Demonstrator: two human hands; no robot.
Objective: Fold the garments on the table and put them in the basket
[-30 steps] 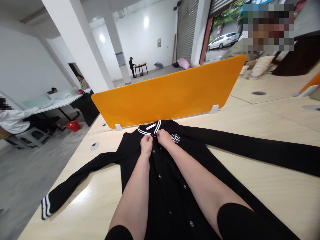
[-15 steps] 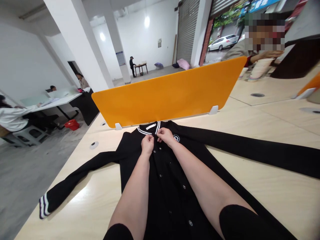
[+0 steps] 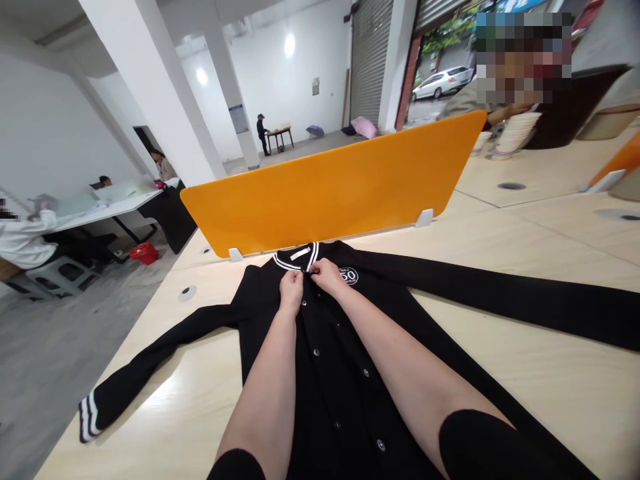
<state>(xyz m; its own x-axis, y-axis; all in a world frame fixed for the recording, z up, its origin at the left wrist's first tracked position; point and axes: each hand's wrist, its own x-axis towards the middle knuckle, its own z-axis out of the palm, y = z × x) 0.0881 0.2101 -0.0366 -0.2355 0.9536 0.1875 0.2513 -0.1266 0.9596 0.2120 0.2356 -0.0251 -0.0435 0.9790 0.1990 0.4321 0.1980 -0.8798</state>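
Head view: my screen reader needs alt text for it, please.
Both hands, left hand and right hand, pinch the front of a black jacket just below its striped collar. It lies flat, sleeves spread, on a pale table before an orange divider.

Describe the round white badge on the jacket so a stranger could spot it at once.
Start at the orange divider panel standing across the pale wooden table; the black jacket lies flat just in front of it. The round white badge sits on the chest beside the right hand, below the striped collar. It is the jacket's only circular emblem, far larger than the small snap buttons.
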